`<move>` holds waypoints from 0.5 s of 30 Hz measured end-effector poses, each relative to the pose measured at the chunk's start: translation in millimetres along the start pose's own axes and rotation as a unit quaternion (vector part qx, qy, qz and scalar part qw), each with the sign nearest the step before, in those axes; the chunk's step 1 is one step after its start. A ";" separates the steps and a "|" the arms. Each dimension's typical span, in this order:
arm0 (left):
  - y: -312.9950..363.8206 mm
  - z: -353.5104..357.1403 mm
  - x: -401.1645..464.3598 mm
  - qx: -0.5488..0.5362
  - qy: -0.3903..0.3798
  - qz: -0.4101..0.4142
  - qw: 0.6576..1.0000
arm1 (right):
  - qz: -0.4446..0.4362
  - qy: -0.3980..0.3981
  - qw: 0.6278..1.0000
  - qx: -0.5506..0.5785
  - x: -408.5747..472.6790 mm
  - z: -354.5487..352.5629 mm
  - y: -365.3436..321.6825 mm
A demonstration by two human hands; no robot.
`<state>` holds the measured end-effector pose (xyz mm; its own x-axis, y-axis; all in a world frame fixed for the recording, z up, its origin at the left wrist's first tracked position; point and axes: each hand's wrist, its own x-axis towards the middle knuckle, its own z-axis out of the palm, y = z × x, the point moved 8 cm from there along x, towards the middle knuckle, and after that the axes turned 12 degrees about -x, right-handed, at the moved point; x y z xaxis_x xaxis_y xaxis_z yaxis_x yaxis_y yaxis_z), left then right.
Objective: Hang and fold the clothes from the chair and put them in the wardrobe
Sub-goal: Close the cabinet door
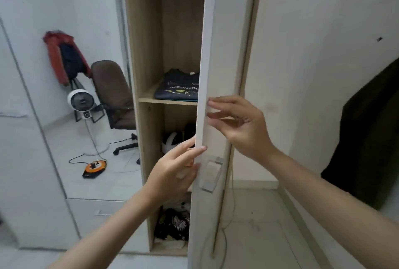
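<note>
Centre frame: wardrobe (146,52), its white door (207,63) edge-on to the camera and part open. Left hand (174,173) at lower centre, grip pinched on the door's edge just above the clear handle (210,173). Right hand (239,124) at centre right, fingers (218,102) straight and apart, laid flat on the door face, clamped on nothing.

On the middle shelf (166,100), a folded dark T-shirt (180,87); below it a white helmet (170,142); at the bottom, a patterned black-and-white heap (172,222). Upper compartment bare as far as visible.

Centre left, mirrored: brown chair (114,95), seat bare, with a red jacket (58,57) over a dark garment (70,61) beside its back; hung on chair or wall, cannot tell. Probably light, soft and limp; best taken at collar or shoulders for hanging. Door likely stiff and light, steered from its edge or handle.

Nearby: white fan (79,100), orange cable reel (95,167) and cord on the floor, a likely trip risk. Dark cloth (371,143) at right edge. Door itself blocking the right part of the shelves.
</note>
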<state>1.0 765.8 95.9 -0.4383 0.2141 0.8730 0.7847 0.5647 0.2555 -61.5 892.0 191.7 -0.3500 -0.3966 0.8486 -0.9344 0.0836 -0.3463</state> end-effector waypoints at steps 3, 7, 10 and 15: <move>-36.7 -44.0 -14.0 0.061 0.022 -0.042 0.997 | 0.014 -0.049 0.998 0.028 26.3 52.2 15.0; -99.0 -94.9 -26.5 0.099 0.052 -0.093 0.989 | -0.057 -0.046 0.995 -0.072 68.1 115.1 31.3; -147.7 -125.4 -28.1 0.116 0.063 -0.115 0.985 | -0.070 -0.018 0.985 -0.159 97.5 158.7 53.1; -233.3 -162.3 -21.5 0.149 0.066 -0.150 0.975 | -0.091 0.007 0.938 -0.334 140.3 218.7 99.9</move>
<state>-101.6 500.1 85.0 -0.5529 -0.0903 0.8284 0.4589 0.7968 0.3931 -189.5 644.8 188.7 -0.1777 -0.4474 0.8765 -0.8104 0.5719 0.1276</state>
